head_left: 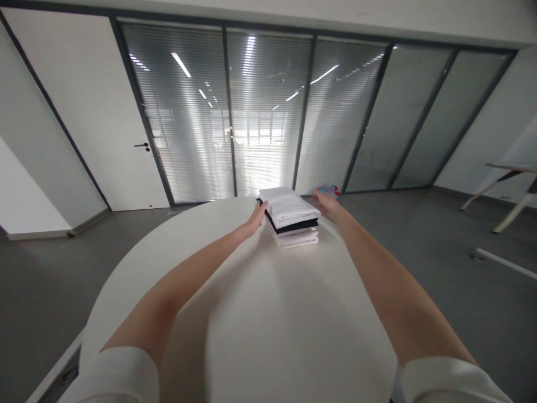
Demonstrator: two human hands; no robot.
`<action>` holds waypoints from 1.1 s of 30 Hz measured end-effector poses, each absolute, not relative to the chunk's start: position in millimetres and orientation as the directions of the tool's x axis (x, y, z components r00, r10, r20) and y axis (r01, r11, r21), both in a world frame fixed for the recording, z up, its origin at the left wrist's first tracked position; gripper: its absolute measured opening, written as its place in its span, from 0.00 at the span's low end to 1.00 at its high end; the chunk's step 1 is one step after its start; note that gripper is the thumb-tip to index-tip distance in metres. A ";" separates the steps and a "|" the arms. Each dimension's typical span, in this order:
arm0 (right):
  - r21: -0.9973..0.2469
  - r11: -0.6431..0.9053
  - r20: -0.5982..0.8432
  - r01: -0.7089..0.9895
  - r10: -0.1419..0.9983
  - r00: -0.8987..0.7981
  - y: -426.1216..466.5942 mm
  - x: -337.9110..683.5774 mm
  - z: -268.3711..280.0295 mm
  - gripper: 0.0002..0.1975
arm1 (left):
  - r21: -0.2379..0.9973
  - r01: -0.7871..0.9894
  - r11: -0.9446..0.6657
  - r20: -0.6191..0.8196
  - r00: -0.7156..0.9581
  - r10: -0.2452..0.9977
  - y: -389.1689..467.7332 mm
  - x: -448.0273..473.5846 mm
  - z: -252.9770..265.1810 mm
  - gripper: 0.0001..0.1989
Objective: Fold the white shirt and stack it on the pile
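A stack of folded cloth (289,207), white with a black layer in the middle, sits towards the far side of a round white table (251,336). My left hand (254,220) rests along the stack's left side, its fingers stretched out and nothing grasped. Close to the stack's right side is my right hand (326,203), its fingers partly hidden and blurred. Just beyond that hand shows a small colourful packet (333,191) in blue, purple and red. Whether the right hand touches the packet or the stack is unclear.
Behind the table runs a glass partition (268,112) with blinds and dark frames. A white door (92,112) with a black handle is at the left. At the right, part of another table (514,168) stands on the grey floor (440,235).
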State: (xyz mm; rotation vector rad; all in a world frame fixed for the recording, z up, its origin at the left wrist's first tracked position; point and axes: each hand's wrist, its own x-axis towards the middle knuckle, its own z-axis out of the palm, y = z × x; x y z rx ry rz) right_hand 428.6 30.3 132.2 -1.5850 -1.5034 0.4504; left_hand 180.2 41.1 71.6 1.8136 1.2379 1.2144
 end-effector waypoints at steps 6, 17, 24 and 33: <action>-0.556 0.531 0.642 0.640 0.763 -0.076 -39.6 387.0 128.8 0.23 | 0.383 0.330 -0.863 0.368 0.802 0.470 -46.4 62.2 71.0 0.36; -0.406 0.778 0.022 0.480 0.533 -0.846 -120.4 307.0 24.0 0.44 | 0.195 0.346 -0.918 0.074 0.928 0.366 -122.4 -7.3 29.7 0.48; -0.341 0.778 -0.069 0.527 0.538 -0.840 -122.7 305.0 24.3 0.49 | 0.248 0.379 -0.891 0.055 0.913 0.404 -121.4 -9.4 24.5 0.46; -0.344 0.786 -0.050 0.513 0.530 -0.846 -122.1 306.3 22.5 0.47 | 0.232 0.387 -0.893 0.026 0.915 0.403 -121.6 -6.9 26.6 0.44</action>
